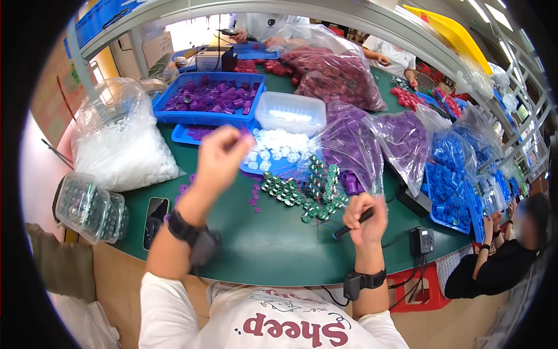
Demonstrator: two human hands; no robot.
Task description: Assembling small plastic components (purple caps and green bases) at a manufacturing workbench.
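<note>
My left hand (222, 156) is raised over the left-middle of the table, its thumb and fingers pinched together. A purple blur shows at the fingertips, too smeared to name. Close beyond it lies a blue tray heaped with small clear-white caps (278, 144). My right hand (366, 218) is closed around a black pen-shaped tool (354, 224), whose bluish tip points down and left above the green table. Between the hands lies a pile of small green circuit pieces (311, 189) with thin wires. A few purple rings (254, 195) are scattered nearer my left forearm.
A blue tray of purple cups (215, 96) and a clear plastic box (290, 111) stand farther back. Bags of white (125, 154), red (334, 67) and purple pieces (351, 136) surround them. A phone (156, 218) lies left; blue parts (450, 186) sit right. Other people work nearby.
</note>
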